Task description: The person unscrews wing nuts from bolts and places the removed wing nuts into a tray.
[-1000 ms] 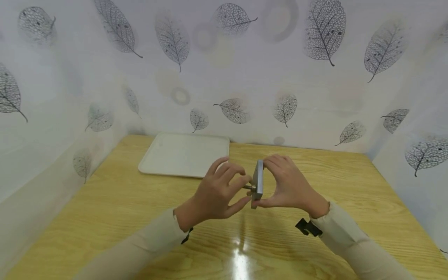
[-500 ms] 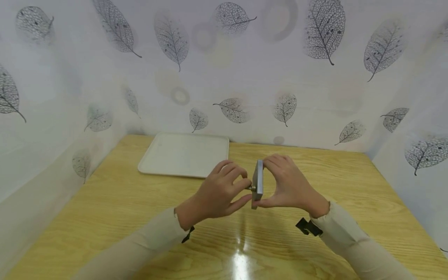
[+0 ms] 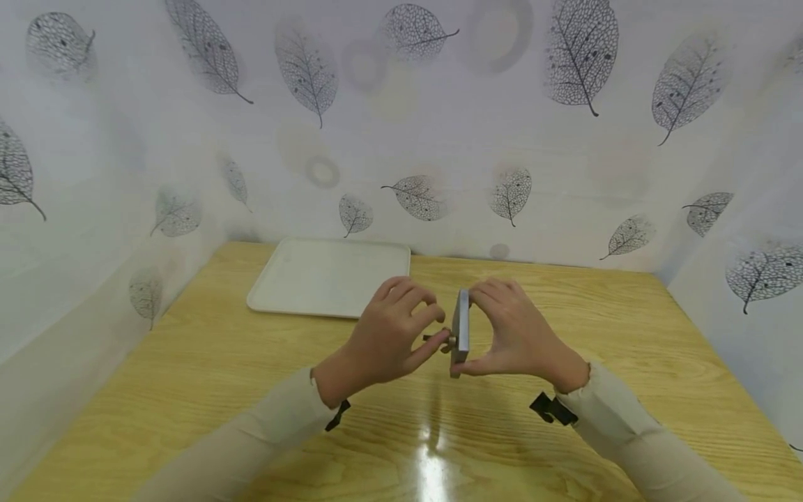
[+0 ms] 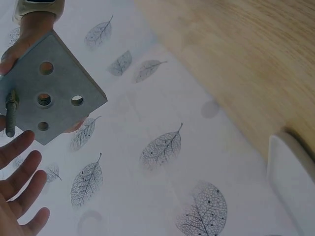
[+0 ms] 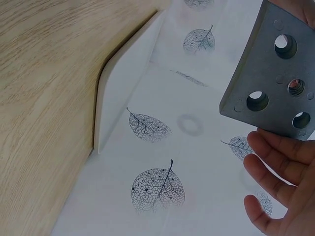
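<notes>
My right hand holds a square grey metal plate on edge, with the thumb below and fingers above. Several round holes pierce the plate, and the middle one is threaded in the left wrist view. A threaded bolt sticks out of the plate's left-facing side. On it, close against the plate, sits a small brass-coloured nut, apparently winged. My left hand is beside it: the thumb tip touches or nearly touches the nut, and the other fingers stand apart from it, loosely bent.
A white tray lies at the back left of the wooden table. Behind the table and at both sides hangs a pale leaf-patterned cloth. Dark straps sit at the wrists.
My left fingers were closed at the nut half a second ago; now they have spread away and the bolt's end shows again. The right hand and plate have stayed almost still.
</notes>
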A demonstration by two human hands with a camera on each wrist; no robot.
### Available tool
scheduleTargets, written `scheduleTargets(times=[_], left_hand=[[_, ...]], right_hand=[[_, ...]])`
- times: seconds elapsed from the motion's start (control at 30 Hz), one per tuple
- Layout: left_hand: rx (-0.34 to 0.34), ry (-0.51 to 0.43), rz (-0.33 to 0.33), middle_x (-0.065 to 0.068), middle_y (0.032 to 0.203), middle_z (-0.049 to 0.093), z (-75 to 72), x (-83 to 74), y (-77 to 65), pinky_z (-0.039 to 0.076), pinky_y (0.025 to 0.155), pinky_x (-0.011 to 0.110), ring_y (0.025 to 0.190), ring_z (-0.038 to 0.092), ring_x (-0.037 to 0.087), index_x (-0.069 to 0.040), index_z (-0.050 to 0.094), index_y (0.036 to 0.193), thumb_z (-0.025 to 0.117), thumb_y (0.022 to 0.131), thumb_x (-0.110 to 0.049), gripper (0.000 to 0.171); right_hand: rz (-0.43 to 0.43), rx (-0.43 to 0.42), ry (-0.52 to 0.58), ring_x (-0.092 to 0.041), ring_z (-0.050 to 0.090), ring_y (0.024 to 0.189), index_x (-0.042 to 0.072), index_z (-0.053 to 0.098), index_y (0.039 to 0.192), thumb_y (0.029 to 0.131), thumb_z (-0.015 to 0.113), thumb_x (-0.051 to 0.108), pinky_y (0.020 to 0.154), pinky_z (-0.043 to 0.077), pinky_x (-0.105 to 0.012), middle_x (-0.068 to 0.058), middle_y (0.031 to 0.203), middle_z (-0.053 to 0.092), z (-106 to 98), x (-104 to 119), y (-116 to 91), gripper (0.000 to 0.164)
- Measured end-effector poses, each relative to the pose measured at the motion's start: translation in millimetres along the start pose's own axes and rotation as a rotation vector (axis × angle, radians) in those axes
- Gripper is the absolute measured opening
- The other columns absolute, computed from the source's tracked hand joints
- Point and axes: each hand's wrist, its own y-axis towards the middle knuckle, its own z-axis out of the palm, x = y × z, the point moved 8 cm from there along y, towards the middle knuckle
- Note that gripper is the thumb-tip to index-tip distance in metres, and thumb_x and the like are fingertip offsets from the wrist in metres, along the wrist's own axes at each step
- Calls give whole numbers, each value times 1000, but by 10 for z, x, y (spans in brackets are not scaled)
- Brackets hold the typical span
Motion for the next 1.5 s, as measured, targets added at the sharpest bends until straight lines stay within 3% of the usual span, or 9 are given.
scheduleTargets(times=[0.17, 0.33, 0.47, 0.8, 1.13, 1.5], left_hand=[[-45, -11, -6, 2, 90, 63, -61, 12, -6, 45, 91, 37, 89, 56, 19, -14, 65, 85, 70, 81, -27, 15], [-165, -11, 145, 4, 90, 61, -167, -100, -42, 48, 91, 39, 87, 59, 19, -11, 64, 89, 72, 77, -21, 17], [-150, 9, 211, 4, 93, 61, -156, -162, -64, 48, 92, 41, 89, 59, 18, -11, 64, 92, 74, 75, -27, 25], [16, -10, 157, 3, 100, 59, 15, -140, -96, 44, 96, 40, 95, 57, 18, -14, 66, 96, 70, 79, -36, 28], [-9, 21, 123, 3, 97, 60, -6, -76, -14, 45, 94, 40, 92, 58, 18, -15, 66, 93, 71, 79, -33, 24], [59, -49, 26, 1, 95, 61, 11, 14, 51, 45, 92, 37, 91, 56, 18, -14, 66, 94, 65, 85, -30, 19]], right_hand=[[-3, -4, -7, -18, 54, 92, 11, 61, 99, 62, 53, 85, 76, 39, -39, -3, 96, 64, -2, 1, 3, 83], [-2, -4, -7, -18, 54, 91, 11, 60, 98, 61, 56, 84, 76, 39, -39, -2, 95, 63, 2, -5, 2, 82], [0, -4, -5, -18, 54, 91, 12, 60, 97, 61, 55, 84, 76, 39, -39, -1, 94, 63, 4, -6, 7, 81], [-4, -1, 0, -19, 54, 91, 12, 60, 97, 63, 52, 85, 78, 40, -41, -2, 95, 63, -5, 4, 12, 81], [6, 3, 12, -17, 53, 91, 11, 61, 99, 59, 60, 82, 79, 40, -41, -2, 96, 63, -16, -5, 17, 81], [-9, 5, 17, -18, 53, 92, 11, 61, 99, 61, 59, 82, 81, 40, -43, -2, 96, 63, 6, 12, 29, 81]])
